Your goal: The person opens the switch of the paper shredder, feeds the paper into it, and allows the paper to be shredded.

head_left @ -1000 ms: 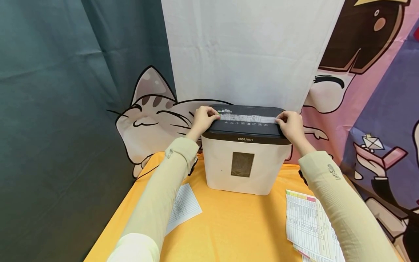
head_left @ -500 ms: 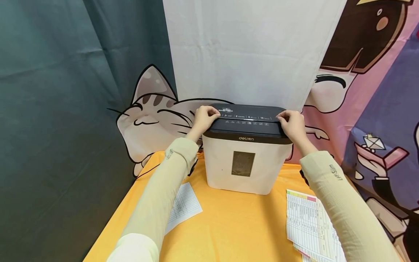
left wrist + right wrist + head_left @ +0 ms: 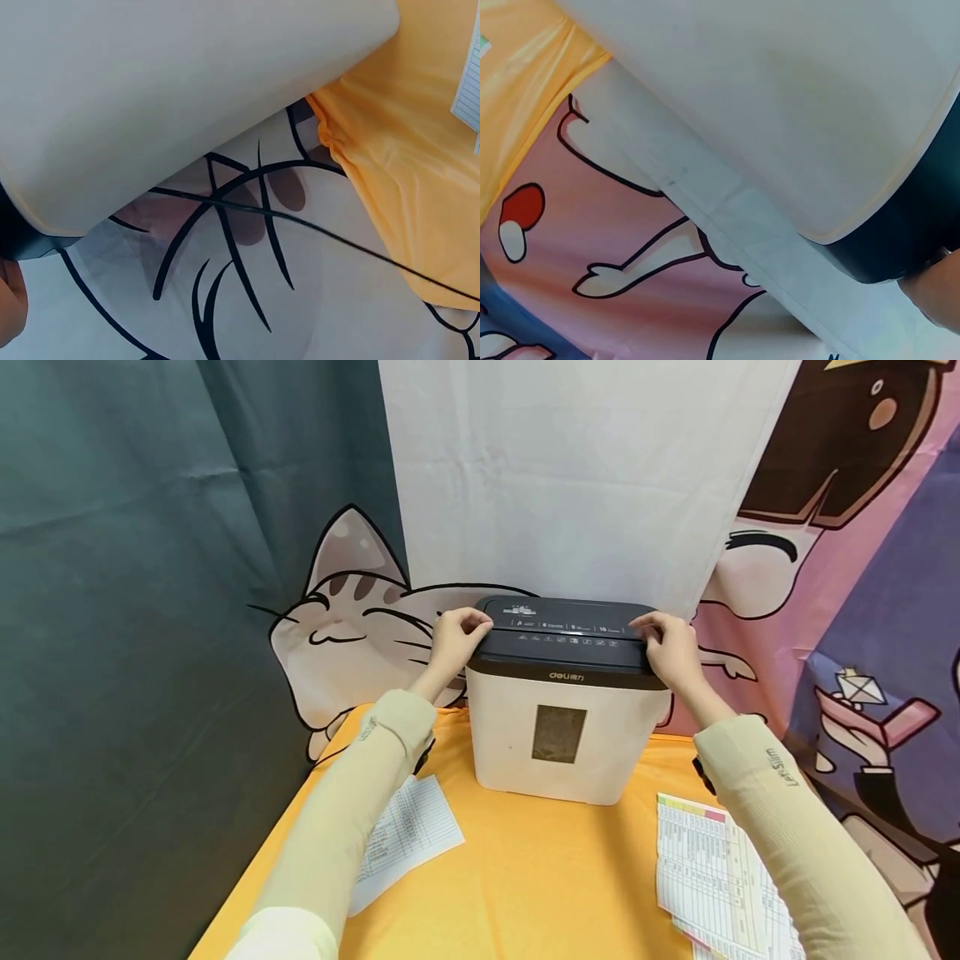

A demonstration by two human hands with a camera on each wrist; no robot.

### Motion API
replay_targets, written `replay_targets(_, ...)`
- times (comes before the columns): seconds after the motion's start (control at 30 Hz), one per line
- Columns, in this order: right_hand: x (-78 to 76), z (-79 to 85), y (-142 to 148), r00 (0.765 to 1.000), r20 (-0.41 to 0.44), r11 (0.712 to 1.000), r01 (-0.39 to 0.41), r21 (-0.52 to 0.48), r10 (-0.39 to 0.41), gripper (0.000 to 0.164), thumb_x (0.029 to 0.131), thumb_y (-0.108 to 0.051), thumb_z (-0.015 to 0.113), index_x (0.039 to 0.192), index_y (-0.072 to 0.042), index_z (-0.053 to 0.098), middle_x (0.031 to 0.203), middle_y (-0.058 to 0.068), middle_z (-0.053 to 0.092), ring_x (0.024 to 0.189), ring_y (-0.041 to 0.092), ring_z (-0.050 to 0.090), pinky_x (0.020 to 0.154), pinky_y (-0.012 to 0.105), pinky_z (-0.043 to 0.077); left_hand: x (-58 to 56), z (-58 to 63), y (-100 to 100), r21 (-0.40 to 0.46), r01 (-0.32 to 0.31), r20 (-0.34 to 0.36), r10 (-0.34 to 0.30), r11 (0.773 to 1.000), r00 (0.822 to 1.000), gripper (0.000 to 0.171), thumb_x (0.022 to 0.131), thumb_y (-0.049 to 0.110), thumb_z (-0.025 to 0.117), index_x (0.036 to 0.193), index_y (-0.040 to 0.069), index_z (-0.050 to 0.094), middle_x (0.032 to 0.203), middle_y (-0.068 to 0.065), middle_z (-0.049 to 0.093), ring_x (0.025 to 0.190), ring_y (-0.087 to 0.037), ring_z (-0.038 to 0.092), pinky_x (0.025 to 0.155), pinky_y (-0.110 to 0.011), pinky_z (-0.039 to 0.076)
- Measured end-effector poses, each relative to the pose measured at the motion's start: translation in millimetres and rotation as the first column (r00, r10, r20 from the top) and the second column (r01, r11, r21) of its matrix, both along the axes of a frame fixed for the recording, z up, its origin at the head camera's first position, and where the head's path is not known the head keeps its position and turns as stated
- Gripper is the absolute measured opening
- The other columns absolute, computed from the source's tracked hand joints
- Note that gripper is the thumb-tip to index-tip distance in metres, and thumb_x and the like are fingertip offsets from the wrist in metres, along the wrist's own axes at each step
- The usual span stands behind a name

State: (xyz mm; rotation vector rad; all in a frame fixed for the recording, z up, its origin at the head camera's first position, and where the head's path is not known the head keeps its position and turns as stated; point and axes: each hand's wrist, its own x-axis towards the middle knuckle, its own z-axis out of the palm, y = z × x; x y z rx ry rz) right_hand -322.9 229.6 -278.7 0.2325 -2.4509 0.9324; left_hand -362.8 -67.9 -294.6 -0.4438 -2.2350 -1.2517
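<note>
A paper shredder (image 3: 562, 727) with a white body and a dark top stands at the back of the table. My left hand (image 3: 456, 642) is at the left end of the dark top, thumb and forefinger loosely bent, with nothing visible between them. At the right end of the top is my right hand (image 3: 670, 647), its fingers loosely bent and holding nothing visible. No paper shows in the feed slot (image 3: 570, 633). Each wrist view has the shredder's side and only a small part of a hand at the edge.
Printed sheets (image 3: 408, 839) lie on the yellow tablecloth (image 3: 525, 877) at the left, partly under the left sleeve. A stack of printed sheets (image 3: 712, 877) lies at the right. Behind the shredder hangs a cartoon curtain (image 3: 570, 477). A thin black cord (image 3: 330, 232) runs at the left.
The printed strip of paper that stood in the slot between my hands has gone down out of sight. Since then my left hand has shifted slightly left; the right hand has barely moved.
</note>
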Motion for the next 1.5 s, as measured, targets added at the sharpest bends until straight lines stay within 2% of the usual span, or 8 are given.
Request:
replay_targets(0.23, 6.6, -1.2, -3, 0.999, -0.037, 0.999, -0.020, -0.036, 0.018, 0.024, 0.091, -0.004, 0.041, 0.099, -0.002, 0.063, 0.087, 0.019, 0.062, 0.073, 0.021, 0.051, 0.064, 0.023, 0.038, 17.4, -14.8, -12, 0.035, 0.044, -0.049, -0.042, 0.998, 0.998, 0.015, 0.083, 0.020, 0.061, 0.088, 0.008, 0.067, 0.082, -0.007, 0.068, 0.068, -0.013, 0.056, 0.059, -0.020, 0.040)
replay_targets(0.4, 17.6, -2.7, -10, 0.992, -0.103, 0.982, -0.095, -0.161, 0.079, 0.021, 0.091, -0.008, 0.045, 0.096, -0.001, 0.064, 0.085, 0.018, 0.062, 0.074, 0.005, 0.055, 0.064, 0.008, 0.039, 31.9, -23.2, -20, -0.013, 0.097, -0.068, -0.098, 0.995, 0.993, 0.021, 0.086, 0.023, 0.057, 0.097, 0.008, 0.065, 0.092, -0.006, 0.066, 0.084, -0.015, 0.059, 0.072, -0.026, 0.045)
replay_targets(0.53, 27.8, -5.7, -20, 0.976, -0.135, 0.951, -0.197, -0.236, 0.169, 0.020, 0.090, -0.006, 0.046, 0.096, 0.003, 0.063, 0.082, 0.014, 0.060, 0.075, -0.001, 0.055, 0.070, 0.007, 0.043, 41.5, -31.7, -28, -0.028, 0.094, -0.103, -0.097, 0.995, 0.990, 0.019, 0.086, 0.020, 0.057, 0.098, 0.009, 0.065, 0.095, -0.007, 0.064, 0.087, -0.015, 0.058, 0.073, -0.027, 0.048)
replay_targets(0.7, 45.4, -7.9, -36, 0.954, -0.180, 0.895, -0.290, -0.340, 0.241, 0.018, 0.088, 0.001, 0.046, 0.093, 0.010, 0.061, 0.077, 0.011, 0.060, 0.071, 0.004, 0.057, 0.068, 0.010, 0.046, 56.2, -41.2, -36, -0.026, 0.108, -0.137, -0.110, 0.994, 0.984, 0.020, 0.086, 0.020, 0.056, 0.100, 0.009, 0.065, 0.097, -0.006, 0.061, 0.086, -0.016, 0.057, 0.071, -0.026, 0.048)
replay_targets(0.97, 71.5, -22.2, -56, 0.909, -0.179, 0.865, -0.414, -0.283, 0.377, 0.016, 0.086, 0.011, 0.043, 0.089, 0.014, 0.059, 0.079, 0.029, 0.059, 0.068, 0.011, 0.058, 0.065, 0.015, 0.048, 80.9, -65.4, -49, 0.052, 0.087, -0.126, -0.080, 0.995, 0.989, 0.020, 0.085, 0.017, 0.058, 0.101, 0.010, 0.064, 0.100, -0.007, 0.063, 0.097, -0.020, 0.054, 0.087, -0.035, 0.044)
replay_targets(1.23, 78.9, -56.2, -78, 0.871, -0.159, 0.812, -0.492, -0.315, 0.465, 0.015, 0.084, 0.013, 0.044, 0.088, 0.014, 0.059, 0.083, 0.029, 0.061, 0.072, -0.003, 0.057, 0.068, 0.015, 0.049, 100.8, -101.5, -70, 0.092, -0.051, -0.080, 0.059, 0.994, 0.995, 0.023, 0.083, 0.018, 0.060, 0.104, 0.007, 0.063, 0.101, -0.010, 0.064, 0.095, -0.021, 0.055, 0.078, -0.039, 0.045)
replay_targets(1.37, 78.9, -73.8, -91, 0.871, -0.125, 0.798, -0.486, -0.356, 0.475, 0.016, 0.085, 0.012, 0.044, 0.089, 0.014, 0.059, 0.084, 0.029, 0.060, 0.073, 0.012, 0.061, 0.069, 0.019, 0.050, 111.1, -123.0, -87, 0.108, -0.149, 0.016, 0.149, 0.983, 0.989, 0.028, 0.083, 0.017, 0.061, 0.109, 0.007, 0.059, 0.102, -0.010, 0.062, 0.092, -0.019, 0.054, 0.073, -0.034, 0.046)
replay_targets(1.5, 79.5, -93.1, -107, 0.875, -0.058, 0.798, -0.464, -0.386, 0.481, 0.016, 0.086, 0.009, 0.045, 0.091, 0.012, 0.059, 0.084, 0.027, 0.061, 0.075, 0.032, 0.058, 0.069, 0.027, 0.051, 121.8, -147.1, -105, 0.084, -0.259, 0.131, 0.247, 0.962, 0.960, 0.032, 0.082, 0.015, 0.062, 0.113, 0.009, 0.056, 0.099, -0.008, 0.061, 0.087, -0.021, 0.053, 0.070, -0.030, 0.045)
